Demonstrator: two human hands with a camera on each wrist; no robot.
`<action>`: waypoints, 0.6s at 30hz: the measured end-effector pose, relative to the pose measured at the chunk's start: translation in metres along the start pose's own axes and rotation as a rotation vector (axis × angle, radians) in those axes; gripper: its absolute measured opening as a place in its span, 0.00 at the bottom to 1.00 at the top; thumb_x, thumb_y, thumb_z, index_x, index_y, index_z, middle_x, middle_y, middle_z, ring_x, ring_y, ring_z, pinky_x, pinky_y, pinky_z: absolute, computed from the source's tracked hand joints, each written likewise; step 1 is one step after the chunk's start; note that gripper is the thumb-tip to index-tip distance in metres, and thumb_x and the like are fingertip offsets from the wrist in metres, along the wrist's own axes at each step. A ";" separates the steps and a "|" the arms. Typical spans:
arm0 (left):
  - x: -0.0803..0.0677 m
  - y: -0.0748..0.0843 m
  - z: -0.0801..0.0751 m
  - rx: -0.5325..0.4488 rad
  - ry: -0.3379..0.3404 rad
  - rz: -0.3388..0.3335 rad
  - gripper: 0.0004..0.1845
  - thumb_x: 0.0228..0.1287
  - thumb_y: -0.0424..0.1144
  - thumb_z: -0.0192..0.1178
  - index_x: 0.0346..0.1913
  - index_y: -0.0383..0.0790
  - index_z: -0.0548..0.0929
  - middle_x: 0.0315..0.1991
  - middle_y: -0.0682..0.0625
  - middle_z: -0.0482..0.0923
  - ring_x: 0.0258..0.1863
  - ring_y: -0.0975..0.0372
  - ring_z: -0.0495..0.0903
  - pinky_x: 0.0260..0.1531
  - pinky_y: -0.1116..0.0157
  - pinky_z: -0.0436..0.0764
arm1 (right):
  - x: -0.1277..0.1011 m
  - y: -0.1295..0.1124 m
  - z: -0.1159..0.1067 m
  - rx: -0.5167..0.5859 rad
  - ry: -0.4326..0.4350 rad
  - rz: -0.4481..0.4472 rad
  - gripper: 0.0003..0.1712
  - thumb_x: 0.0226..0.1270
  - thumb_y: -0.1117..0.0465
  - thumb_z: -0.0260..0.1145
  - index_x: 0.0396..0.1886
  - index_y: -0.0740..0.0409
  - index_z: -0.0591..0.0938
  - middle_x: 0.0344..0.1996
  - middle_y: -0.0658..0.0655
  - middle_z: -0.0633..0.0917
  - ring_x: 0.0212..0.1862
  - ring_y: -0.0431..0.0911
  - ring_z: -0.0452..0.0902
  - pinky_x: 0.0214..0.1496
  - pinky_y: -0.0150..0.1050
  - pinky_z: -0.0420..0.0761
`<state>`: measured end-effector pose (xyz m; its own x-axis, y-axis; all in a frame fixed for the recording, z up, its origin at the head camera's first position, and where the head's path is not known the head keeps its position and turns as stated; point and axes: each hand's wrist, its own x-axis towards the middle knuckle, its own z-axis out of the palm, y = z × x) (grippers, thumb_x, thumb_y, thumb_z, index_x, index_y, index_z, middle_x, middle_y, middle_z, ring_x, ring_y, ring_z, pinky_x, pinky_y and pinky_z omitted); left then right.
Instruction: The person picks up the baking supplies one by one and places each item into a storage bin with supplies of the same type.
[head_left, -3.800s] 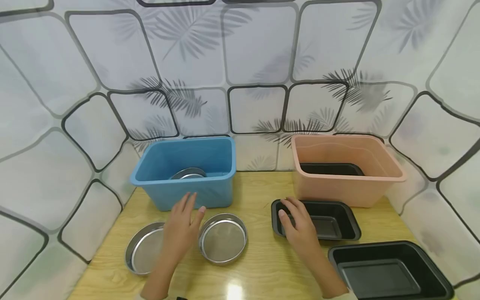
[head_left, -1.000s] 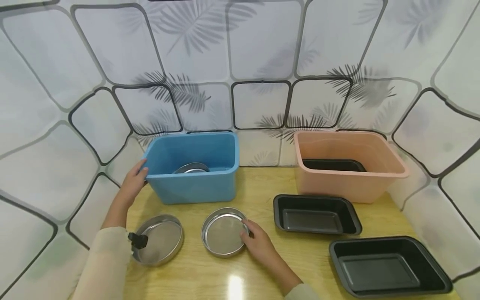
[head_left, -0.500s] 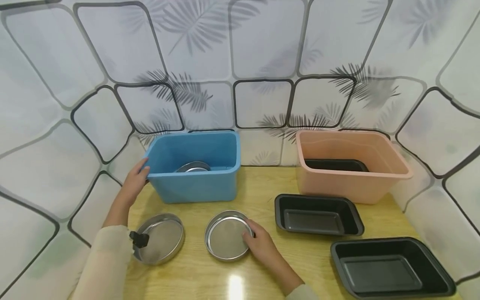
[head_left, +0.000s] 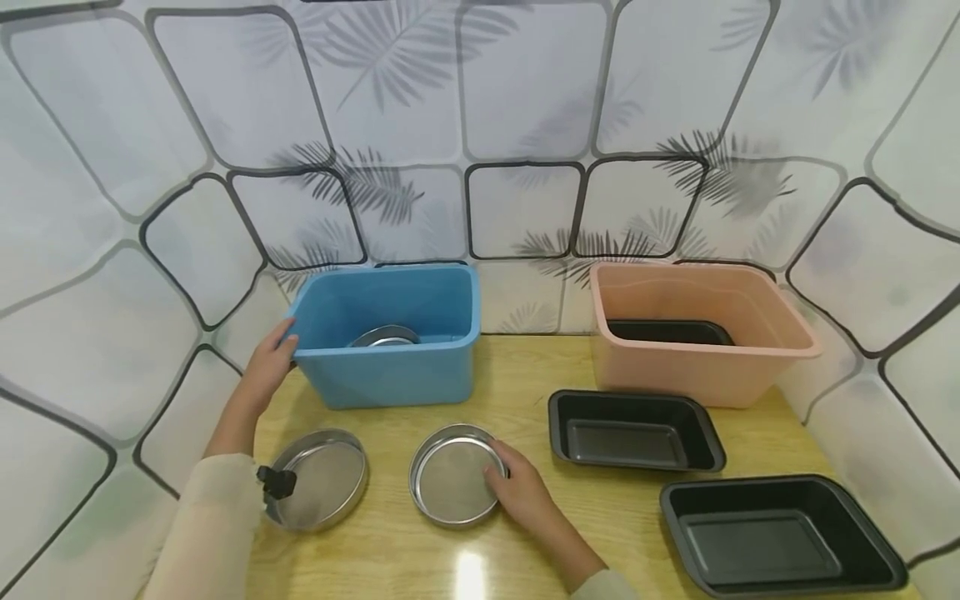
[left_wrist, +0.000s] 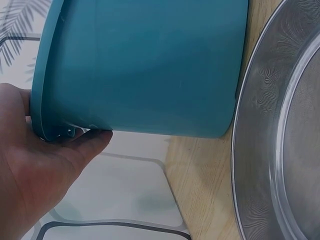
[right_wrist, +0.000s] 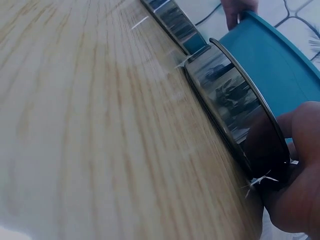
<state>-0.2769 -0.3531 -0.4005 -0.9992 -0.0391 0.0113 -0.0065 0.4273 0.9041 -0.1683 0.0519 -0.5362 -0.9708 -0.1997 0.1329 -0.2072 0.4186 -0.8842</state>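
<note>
- On the wooden worktop [head_left: 525, 375], at 10 o'clock from its centre, stands a blue bin [head_left: 390, 367]; a round steel pan [head_left: 384, 337] lies inside it, only partly visible over the rim.
- Left hand [head_left: 268, 367]: at the bin's left end. The left wrist view shows the thumb [left_wrist: 92, 142] curled under the rim [left_wrist: 45, 100] and the palm against the outer wall; the fingers on the inner side are hidden, so how far they close cannot be told.
- Right hand [head_left: 521, 492]: at 6 o'clock on the worktop, gripping the right edge of a round steel pan with a mesh-like floor [head_left: 453, 475]. Its fingers [head_left: 497, 477] are bent over the rim; the right wrist view shows a fingertip [right_wrist: 305, 130] pressed on the pan's wall [right_wrist: 230, 110]. The pan lies flat on the wood.
- A second, similar steel pan [head_left: 318, 479] lies at 8 o'clock, just left of the gripped one and apart from it; a small black clip-like part on the left sleeve [head_left: 276, 482] overlaps its left rim.
- At 2 o'clock stands a pink bin [head_left: 697, 367] with a black rectangular baking tin [head_left: 667, 332] lying inside.
- Directly in front of the pink bin, at 3 o'clock, rests a small black baking tin [head_left: 633, 429], open side up.
- At 4 o'clock, near the worktop's front right corner, rests a larger black baking tin [head_left: 780, 533], close to the small one.
- Behind and beside the worktop hangs a white sheet printed with dark outlines and grey fern leaves [head_left: 525, 125].
</note>
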 end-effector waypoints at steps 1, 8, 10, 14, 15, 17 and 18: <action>0.000 0.000 0.000 -0.002 0.000 0.000 0.32 0.83 0.45 0.34 0.82 0.40 0.42 0.81 0.33 0.33 0.78 0.36 0.43 0.73 0.41 0.59 | 0.000 0.000 0.000 0.004 -0.003 0.006 0.26 0.72 0.63 0.62 0.68 0.65 0.76 0.65 0.70 0.77 0.70 0.66 0.69 0.73 0.61 0.66; -0.001 0.000 -0.001 -0.010 -0.001 0.005 0.32 0.83 0.45 0.34 0.82 0.40 0.42 0.81 0.34 0.32 0.78 0.36 0.42 0.73 0.41 0.59 | 0.000 0.000 0.000 0.013 -0.004 0.006 0.26 0.73 0.63 0.62 0.69 0.64 0.75 0.67 0.70 0.76 0.71 0.66 0.67 0.74 0.61 0.65; -0.001 0.000 -0.002 -0.008 0.002 0.004 0.32 0.83 0.45 0.34 0.82 0.40 0.42 0.81 0.33 0.33 0.78 0.36 0.42 0.73 0.41 0.59 | 0.000 -0.001 0.001 0.004 0.001 -0.003 0.26 0.72 0.64 0.61 0.69 0.65 0.75 0.66 0.70 0.76 0.71 0.66 0.68 0.73 0.61 0.65; -0.001 -0.001 -0.001 -0.011 0.001 0.004 0.32 0.83 0.44 0.34 0.82 0.39 0.42 0.81 0.34 0.33 0.78 0.37 0.42 0.73 0.41 0.59 | -0.001 -0.001 0.001 -0.002 0.009 0.029 0.27 0.72 0.65 0.60 0.69 0.63 0.75 0.67 0.70 0.76 0.70 0.66 0.68 0.73 0.61 0.66; -0.001 -0.001 -0.001 -0.015 0.000 0.005 0.32 0.83 0.44 0.34 0.82 0.39 0.42 0.81 0.34 0.33 0.78 0.36 0.42 0.73 0.41 0.59 | -0.001 -0.001 0.001 0.009 0.008 0.054 0.27 0.72 0.65 0.60 0.70 0.61 0.75 0.67 0.69 0.75 0.71 0.66 0.67 0.73 0.60 0.66; -0.001 -0.001 -0.002 -0.030 -0.005 0.007 0.32 0.83 0.44 0.35 0.82 0.39 0.42 0.81 0.34 0.32 0.78 0.36 0.42 0.73 0.41 0.58 | 0.000 -0.001 0.000 0.024 0.011 0.099 0.27 0.73 0.64 0.59 0.71 0.57 0.74 0.69 0.67 0.74 0.72 0.65 0.66 0.74 0.59 0.65; -0.001 -0.002 -0.002 -0.040 -0.011 0.007 0.32 0.83 0.45 0.35 0.82 0.39 0.42 0.81 0.34 0.32 0.78 0.36 0.42 0.73 0.40 0.58 | 0.000 -0.001 -0.002 0.029 0.015 0.116 0.27 0.73 0.64 0.58 0.72 0.56 0.74 0.69 0.66 0.74 0.72 0.64 0.66 0.74 0.59 0.65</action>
<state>-0.2757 -0.3558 -0.4013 -0.9996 -0.0268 0.0130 0.0015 0.3913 0.9203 -0.1681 0.0530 -0.5348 -0.9898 -0.1383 0.0353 -0.0899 0.4121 -0.9067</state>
